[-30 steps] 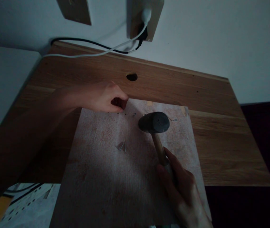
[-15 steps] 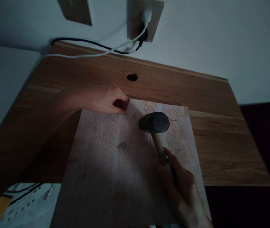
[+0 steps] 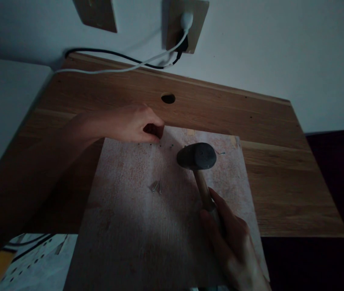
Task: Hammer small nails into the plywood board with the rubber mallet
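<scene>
My right hand [image 3: 232, 246] grips the wooden handle of a hammer [image 3: 196, 157], whose dark head hovers over the far part of a pale reddish board [image 3: 135, 226]. My left hand [image 3: 129, 123] rests at the board's far left edge, its fingers pinched together, seemingly on a small nail that is too tiny to make out. A row of small nails [image 3: 166, 145] stands in the board just right of those fingers. Two or three loose nails [image 3: 156, 186] lie on the board's middle.
The board lies on a wooden desk [image 3: 281, 161] with a cable hole [image 3: 168, 98]. Black and white cables [image 3: 123, 64] run along the wall to a socket [image 3: 187, 24]. A white perforated sheet [image 3: 32, 258] lies at bottom left.
My left hand shifted very slightly at the board's edge. The hammer and my right hand stay where they were.
</scene>
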Demonstrator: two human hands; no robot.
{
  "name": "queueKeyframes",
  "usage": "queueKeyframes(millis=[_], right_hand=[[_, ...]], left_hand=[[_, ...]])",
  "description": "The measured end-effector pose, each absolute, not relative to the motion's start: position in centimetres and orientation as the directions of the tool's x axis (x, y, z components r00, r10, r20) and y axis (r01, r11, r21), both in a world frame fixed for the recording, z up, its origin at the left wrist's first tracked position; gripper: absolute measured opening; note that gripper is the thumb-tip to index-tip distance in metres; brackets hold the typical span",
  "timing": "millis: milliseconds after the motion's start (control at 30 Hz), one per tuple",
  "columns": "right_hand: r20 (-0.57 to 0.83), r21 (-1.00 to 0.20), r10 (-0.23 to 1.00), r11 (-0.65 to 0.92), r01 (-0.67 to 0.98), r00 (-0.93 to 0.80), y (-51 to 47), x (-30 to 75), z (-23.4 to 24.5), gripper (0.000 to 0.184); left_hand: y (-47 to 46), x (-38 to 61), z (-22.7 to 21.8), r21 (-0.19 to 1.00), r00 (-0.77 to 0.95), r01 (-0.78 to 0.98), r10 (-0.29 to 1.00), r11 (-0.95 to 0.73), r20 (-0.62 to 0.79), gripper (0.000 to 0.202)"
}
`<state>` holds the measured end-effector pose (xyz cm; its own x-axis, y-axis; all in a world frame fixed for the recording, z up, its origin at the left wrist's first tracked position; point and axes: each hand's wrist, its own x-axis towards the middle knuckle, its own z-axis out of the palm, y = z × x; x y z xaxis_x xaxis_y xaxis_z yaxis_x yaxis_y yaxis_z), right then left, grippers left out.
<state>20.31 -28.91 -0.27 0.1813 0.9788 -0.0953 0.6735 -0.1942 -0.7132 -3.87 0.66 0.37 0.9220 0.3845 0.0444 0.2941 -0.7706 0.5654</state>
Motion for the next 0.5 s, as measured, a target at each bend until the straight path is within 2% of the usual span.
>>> queueKeyframes(millis=[200,333,500], right_hand=[[-0.120,-0.711,0.978,-0.205,0.672,0.171,-28.93,20.39,-0.20,0.050],[-0.103,-0.723,0.983,-0.181,0.666,0.155,-29.11,20.48,-0.44,0.047],[-0.093,-0.665,0.979,-0.197,0.721,0.182,-29.62,20.85,-0.82,0.051]], left_hand=[[0.42,-3.71,0.41,0.554,0.929,0.265,0.363,-0.789,0.073,0.021],[0.64,-3.73,0.59,0.558,0.929,0.284,0.367,-0.780,0.042,0.021],[0.61,-3.69,0.12,0.548,0.923,0.315,0.386,-0.775,0.015,0.017]])
